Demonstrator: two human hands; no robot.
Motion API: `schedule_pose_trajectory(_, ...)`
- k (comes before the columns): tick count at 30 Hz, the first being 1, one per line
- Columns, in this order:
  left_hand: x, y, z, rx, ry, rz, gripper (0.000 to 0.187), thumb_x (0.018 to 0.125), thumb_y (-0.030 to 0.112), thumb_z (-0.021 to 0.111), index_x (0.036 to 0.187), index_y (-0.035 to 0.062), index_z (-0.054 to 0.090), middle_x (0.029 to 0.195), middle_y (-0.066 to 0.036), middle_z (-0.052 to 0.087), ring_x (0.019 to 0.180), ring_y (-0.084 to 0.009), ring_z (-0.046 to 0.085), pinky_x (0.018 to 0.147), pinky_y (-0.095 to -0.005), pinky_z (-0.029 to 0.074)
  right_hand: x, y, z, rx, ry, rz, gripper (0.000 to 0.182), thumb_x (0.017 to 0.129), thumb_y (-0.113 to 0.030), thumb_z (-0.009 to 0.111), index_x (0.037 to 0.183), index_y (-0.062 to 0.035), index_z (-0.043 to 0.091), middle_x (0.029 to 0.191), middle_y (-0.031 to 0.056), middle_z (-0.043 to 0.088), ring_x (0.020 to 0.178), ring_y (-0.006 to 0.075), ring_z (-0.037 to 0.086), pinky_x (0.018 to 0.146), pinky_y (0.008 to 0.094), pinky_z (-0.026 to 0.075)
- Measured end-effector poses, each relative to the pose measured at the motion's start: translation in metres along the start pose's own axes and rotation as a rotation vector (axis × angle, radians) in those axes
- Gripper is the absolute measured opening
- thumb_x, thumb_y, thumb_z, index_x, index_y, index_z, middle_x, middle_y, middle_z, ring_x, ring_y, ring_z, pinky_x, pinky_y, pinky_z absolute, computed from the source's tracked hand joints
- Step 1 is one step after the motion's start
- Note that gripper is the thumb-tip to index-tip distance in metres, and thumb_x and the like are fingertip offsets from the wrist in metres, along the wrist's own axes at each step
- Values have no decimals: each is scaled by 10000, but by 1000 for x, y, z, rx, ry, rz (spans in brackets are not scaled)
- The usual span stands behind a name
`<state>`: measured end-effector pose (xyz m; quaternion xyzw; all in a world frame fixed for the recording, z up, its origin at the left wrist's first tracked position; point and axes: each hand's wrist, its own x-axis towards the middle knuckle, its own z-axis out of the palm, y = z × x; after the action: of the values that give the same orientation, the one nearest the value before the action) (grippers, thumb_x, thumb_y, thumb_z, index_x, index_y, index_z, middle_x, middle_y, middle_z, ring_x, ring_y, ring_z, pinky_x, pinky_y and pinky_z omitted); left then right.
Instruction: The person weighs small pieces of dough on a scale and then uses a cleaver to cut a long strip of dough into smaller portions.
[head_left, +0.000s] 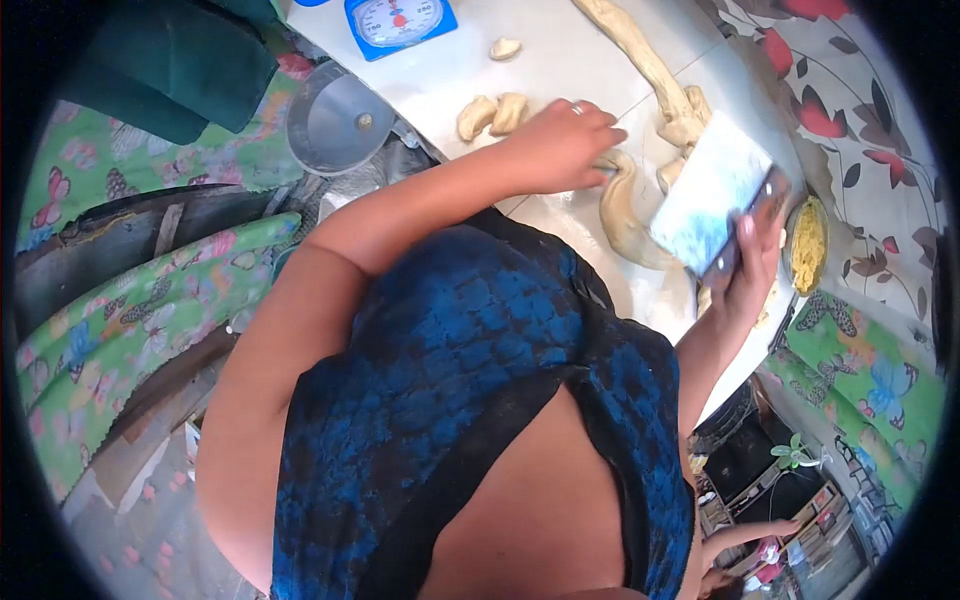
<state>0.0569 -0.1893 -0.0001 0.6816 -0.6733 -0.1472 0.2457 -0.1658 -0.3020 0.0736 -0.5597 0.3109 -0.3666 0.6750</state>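
My right hand is wrapped round the dark handle of a dough scraper, whose broad shiny blade is raised over the dough. A thick, curved dough rope lies on the white tabletop, partly hidden by the blade. My left hand hovers by the upper end of this rope, thumb apart from the loosely bent fingers, with nothing visible in it. Two cut dough pieces rest to its left, and a smaller dough piece sits farther back. Another long dough strand stretches toward the far edge.
A blue dial scale stands at the table's far left. Below it, off the table's edge, is a grey metal bowl. An oval dish of yellow crumbly stuff lies to the right. Another person's arm shows at lower right.
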Motion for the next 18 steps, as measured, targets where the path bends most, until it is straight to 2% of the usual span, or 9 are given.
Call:
schedule_pose_trajectory(3, 18, -10, 50, 211, 62, 168, 539, 754, 275, 687, 1212, 63, 498, 1193, -137, 557, 1160, -293, 481, 920, -419, 387, -45, 41, -60, 299, 253, 332, 491, 844, -243, 603, 1242, -2, 445, 1027, 114, 605, 893, 221, 619, 796, 355, 520)
schedule_pose_trajectory(4, 21, -4, 44, 211, 60, 176, 539, 754, 275, 687, 1212, 63, 498, 1193, -137, 557, 1160, -293, 481, 920, -419, 387, -59, 65, -91, 428, 61, 408, 530, 832, -297, 591, 1256, -16, 441, 1045, 130, 605, 905, 257, 618, 791, 409, 522)
schedule_pose_trajectory(6, 27, 14, 25, 112, -299, 76, 495, 748, 235, 684, 1186, 79, 513, 1098, -131, 592, 1109, -292, 514, 899, -422, 395, -79, 81, -72, 565, 188, 502, 560, 816, -312, 579, 1271, -20, 432, 1102, 158, 587, 940, 296, 607, 810, 462, 511)
schedule_pose_trajectory(10, 4, 24, 23, -152, -460, -51, 503, 744, 209, 681, 1205, 106, 507, 961, -109, 611, 1048, -282, 543, 858, -428, 405, -73, 89, -32, 807, 76, 494, 597, 826, -312, 551, 1308, -5, 380, 1270, 209, 492, 1087, 323, 545, 948, 495, 431)
schedule_pose_trajectory(13, -29, 10, 19, -283, -325, -75, 468, 754, 173, 661, 1203, 144, 534, 944, -96, 609, 965, -252, 561, 803, -391, 408, -64, 96, -44, 759, 19, 468, 687, 865, -335, 529, 1414, -52, 228, 1396, 295, 293, 1278, 465, 316, 1019, 627, 280)
schedule_pose_trajectory(15, -46, -5, 18, -90, -144, 116, 428, 762, 160, 655, 1181, 139, 568, 964, -61, 617, 972, -233, 544, 826, -371, 390, -61, 89, -55, 781, 33, 518, 669, 863, -332, 523, 1400, -43, 249, 1394, 307, 287, 1275, 479, 308, 1013, 649, 263)
schedule_pose_trajectory(16, -54, -12, 19, -87, -141, 113, 428, 762, 160, 655, 1181, 139, 568, 964, -61, 617, 972, -233, 544, 826, -371, 390, -60, 78, -53, 776, 9, 535, 668, 859, -333, 524, 1395, -36, 257, 1397, 308, 280, 1277, 489, 296, 1013, 655, 254)
schedule_pose_trajectory(17, -61, -18, 20, -107, -80, 94, 399, 767, 159, 652, 1160, 140, 588, 966, -50, 617, 981, -231, 536, 839, -370, 382, -60, 75, -57, 780, -56, 525, 591, 872, -288, 523, 1351, -9, 318, 1335, 287, 385, 1235, 425, 399, 1015, 574, 329)
schedule_pose_trajectory(18, -66, -24, 22, -126, -15, 74, 370, 771, 157, 650, 1138, 141, 607, 969, -39, 617, 989, -228, 527, 851, -368, 373, -60, 74, -56, 772, -68, 528, 591, 872, -288, 523, 1351, -9, 318, 1335, 287, 385, 1235, 425, 399, 1015, 574, 329)
